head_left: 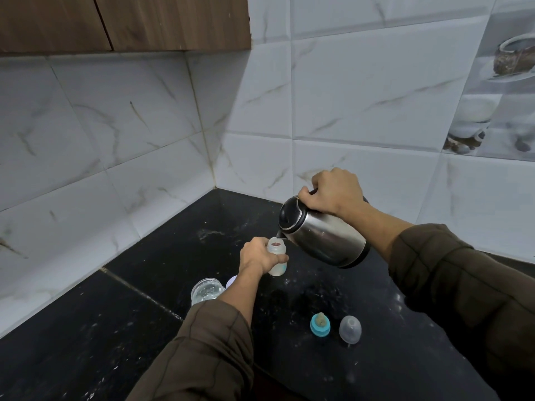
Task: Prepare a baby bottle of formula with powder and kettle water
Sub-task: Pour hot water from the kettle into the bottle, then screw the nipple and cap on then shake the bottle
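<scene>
A small translucent baby bottle (277, 250) stands upright and uncapped on the black counter (121, 328). My left hand (257, 256) grips its side. My right hand (330, 192) holds the black handle of a steel kettle (321, 233), which is tilted to the left. The kettle's spout sits right over the bottle's open mouth. The teal ring with its teat (320, 324) and the clear dome cap (350, 329) lie on the counter in front of the bottle. A clear open jar (206, 290) stands beside my left forearm; its contents are unclear.
White marble-look tiled walls meet in a corner behind the counter. A brown wooden cabinet (124, 21) hangs at the upper left. A pale lilac lid (231, 282) peeks out from behind my left wrist, next to the jar.
</scene>
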Action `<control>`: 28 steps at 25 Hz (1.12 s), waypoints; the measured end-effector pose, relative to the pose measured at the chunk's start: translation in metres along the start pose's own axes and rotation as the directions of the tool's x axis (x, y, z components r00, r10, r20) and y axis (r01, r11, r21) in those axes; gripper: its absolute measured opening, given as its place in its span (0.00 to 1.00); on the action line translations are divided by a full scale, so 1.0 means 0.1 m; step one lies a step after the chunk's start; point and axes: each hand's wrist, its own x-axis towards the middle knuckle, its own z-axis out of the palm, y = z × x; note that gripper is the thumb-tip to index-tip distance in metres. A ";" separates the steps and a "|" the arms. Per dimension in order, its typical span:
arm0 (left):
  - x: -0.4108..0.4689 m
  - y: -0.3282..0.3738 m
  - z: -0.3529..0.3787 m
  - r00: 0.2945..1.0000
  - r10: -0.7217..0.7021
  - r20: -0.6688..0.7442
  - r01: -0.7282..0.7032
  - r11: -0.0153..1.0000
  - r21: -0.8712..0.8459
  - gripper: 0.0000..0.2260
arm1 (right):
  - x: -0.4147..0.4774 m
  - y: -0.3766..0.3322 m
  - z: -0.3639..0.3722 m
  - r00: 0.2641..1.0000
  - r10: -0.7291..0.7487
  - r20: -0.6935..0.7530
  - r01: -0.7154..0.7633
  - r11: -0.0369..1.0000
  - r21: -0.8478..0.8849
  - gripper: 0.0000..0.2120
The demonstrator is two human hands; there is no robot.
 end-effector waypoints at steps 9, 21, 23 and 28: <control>0.06 -0.05 0.14 1.000 -0.024 0.003 0.024 0.996 -0.089 0.21 | -0.19 0.62 0.42 0.924 0.380 0.035 -0.355 0.823 0.443 0.21; 0.00 -0.17 0.36 0.993 -0.121 0.007 0.121 0.989 -0.087 0.19 | -0.34 0.89 0.89 0.863 0.476 0.169 -0.465 0.620 0.632 0.23; 0.01 -0.18 0.39 0.991 -0.131 0.008 0.131 0.988 -0.077 0.21 | -0.33 0.96 0.91 0.864 0.471 0.179 -0.468 0.618 0.631 0.24; 0.01 -0.17 0.42 0.991 -0.135 0.014 0.135 0.988 -0.076 0.22 | -0.34 1.13 0.96 0.864 0.449 0.227 -0.481 0.604 0.636 0.23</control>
